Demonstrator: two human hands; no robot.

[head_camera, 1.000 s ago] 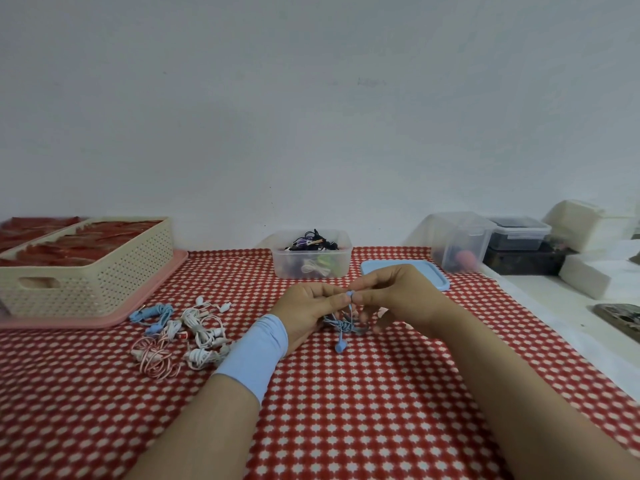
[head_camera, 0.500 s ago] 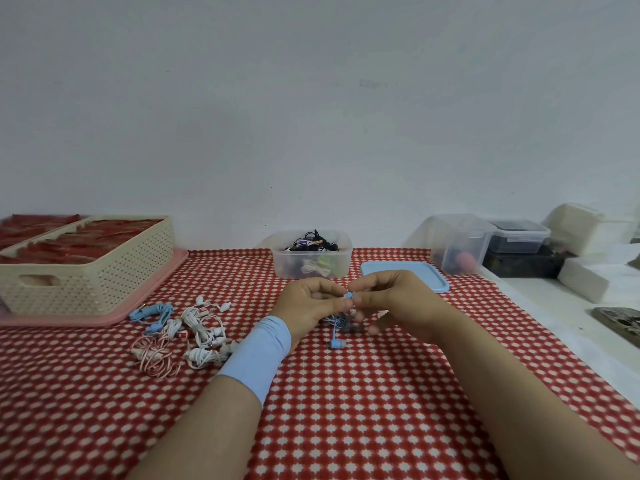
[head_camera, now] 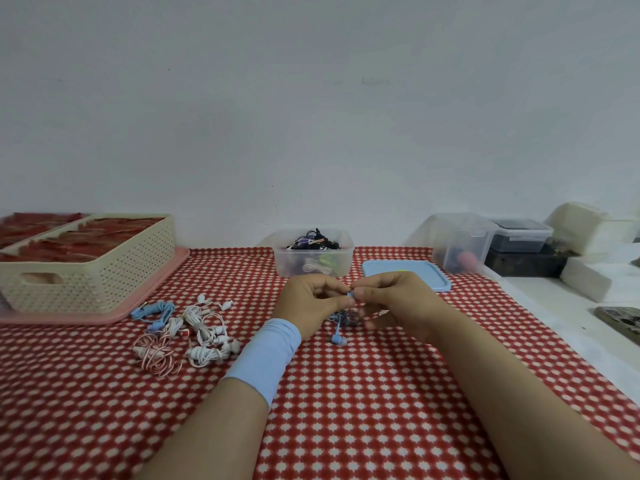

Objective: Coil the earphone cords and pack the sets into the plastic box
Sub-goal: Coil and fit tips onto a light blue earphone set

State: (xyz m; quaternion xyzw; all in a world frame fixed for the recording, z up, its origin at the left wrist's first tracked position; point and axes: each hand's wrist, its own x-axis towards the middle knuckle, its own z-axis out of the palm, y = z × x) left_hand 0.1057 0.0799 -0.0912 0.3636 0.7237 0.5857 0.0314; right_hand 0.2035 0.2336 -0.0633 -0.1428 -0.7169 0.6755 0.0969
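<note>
My left hand [head_camera: 311, 304] and my right hand [head_camera: 394, 303] meet over the middle of the checkered cloth, fingertips pinching a blue earphone set [head_camera: 341, 322]. Its cord is bunched under my fingers and one blue earbud [head_camera: 338, 339] dangles down to the cloth. Behind my hands stands the clear plastic box [head_camera: 313, 258], open, with dark and white coiled sets inside. Its blue lid [head_camera: 405, 274] lies flat to the right of it. A loose pile of white, pink and blue earphones [head_camera: 183, 332] lies to the left of my left wrist.
A cream perforated basket [head_camera: 86, 268] on a pink tray [head_camera: 104, 315] fills the back left. More clear containers [head_camera: 464, 242] and white blocks [head_camera: 588, 282] crowd the white counter at the right. A white wall closes the back.
My hands have stayed together on the blue set and shifted very little. The dangling earbud hangs slightly lower and more to the left than one second ago.
</note>
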